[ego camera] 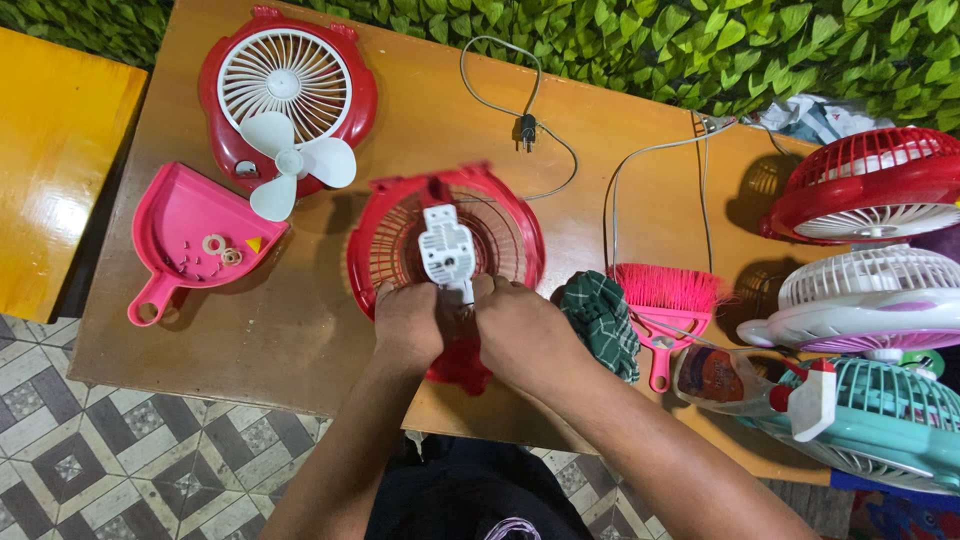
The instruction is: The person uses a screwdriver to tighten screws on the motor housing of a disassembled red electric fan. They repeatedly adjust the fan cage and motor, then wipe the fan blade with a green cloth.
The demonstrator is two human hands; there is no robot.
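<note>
A red fan housing (500,215) with a ribbed grille stands tilted at the middle of the wooden table (300,330). A white motor unit (446,247) sits in its middle. My left hand (407,322) and my right hand (520,330) meet at the lower end of that motor unit, fingers closed around it and the housing's lower rim. A grey power cord (500,105) with a plug lies behind the housing.
At the left are a red front grille (345,100), a white three-blade propeller (290,165) and a pink dustpan (185,215) holding small screws and washers. At the right lie a checked cloth (605,320), a pink brush (655,295), a spray bottle (720,378) and stacked fans (870,290).
</note>
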